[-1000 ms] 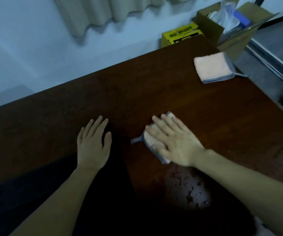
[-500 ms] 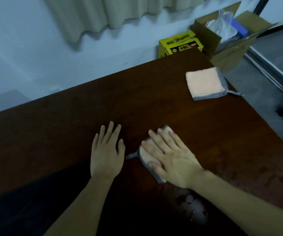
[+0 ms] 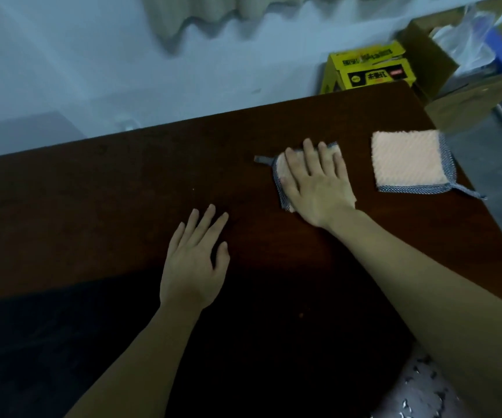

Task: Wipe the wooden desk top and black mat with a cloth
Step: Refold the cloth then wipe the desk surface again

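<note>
A dark brown wooden desk top (image 3: 123, 191) fills the middle of the view. My right hand (image 3: 316, 185) presses flat, fingers straight, on a peach cloth with a grey-blue edge (image 3: 281, 179) at the desk's far right part. My left hand (image 3: 194, 260) lies flat, palm down, on the desk near its front, at the edge of the black mat (image 3: 47, 342). The mat covers the near left area.
A second peach cloth (image 3: 409, 159) lies flat close to the right of my right hand, near the desk's right edge. Behind the desk stand a yellow box (image 3: 367, 70) and an open cardboard box (image 3: 461, 64). A pale wall and curtain are beyond.
My right hand has slid the cloth away from me and to the right, up beside the second cloth. My left hand stays flat on the desk.
</note>
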A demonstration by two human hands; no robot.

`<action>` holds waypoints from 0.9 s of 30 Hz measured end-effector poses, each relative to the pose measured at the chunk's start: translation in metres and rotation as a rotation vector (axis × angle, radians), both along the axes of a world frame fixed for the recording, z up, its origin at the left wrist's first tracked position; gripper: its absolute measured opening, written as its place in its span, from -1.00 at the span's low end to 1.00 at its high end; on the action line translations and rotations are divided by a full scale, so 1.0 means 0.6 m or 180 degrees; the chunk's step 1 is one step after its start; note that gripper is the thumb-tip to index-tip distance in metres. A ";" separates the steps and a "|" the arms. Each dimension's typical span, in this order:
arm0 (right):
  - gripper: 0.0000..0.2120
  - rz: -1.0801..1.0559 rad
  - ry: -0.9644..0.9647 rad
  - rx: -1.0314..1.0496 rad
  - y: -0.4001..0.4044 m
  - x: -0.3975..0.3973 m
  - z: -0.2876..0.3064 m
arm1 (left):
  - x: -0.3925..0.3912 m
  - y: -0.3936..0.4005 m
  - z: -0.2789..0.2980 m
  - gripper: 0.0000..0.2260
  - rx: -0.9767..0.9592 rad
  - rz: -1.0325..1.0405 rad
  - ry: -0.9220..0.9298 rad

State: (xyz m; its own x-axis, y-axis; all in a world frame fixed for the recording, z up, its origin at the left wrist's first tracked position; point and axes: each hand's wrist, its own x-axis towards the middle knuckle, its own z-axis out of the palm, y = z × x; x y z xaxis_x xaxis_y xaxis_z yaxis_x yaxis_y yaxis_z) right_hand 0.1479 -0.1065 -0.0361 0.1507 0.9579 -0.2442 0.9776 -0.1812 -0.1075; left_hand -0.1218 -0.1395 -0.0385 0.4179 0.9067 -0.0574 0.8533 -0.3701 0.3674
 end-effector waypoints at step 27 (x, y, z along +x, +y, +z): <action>-0.40 0.1030 0.0148 0.0155 -0.251 -0.022 0.005 | -0.002 -0.001 -0.005 -0.47 -0.0008 -0.0001 -0.0076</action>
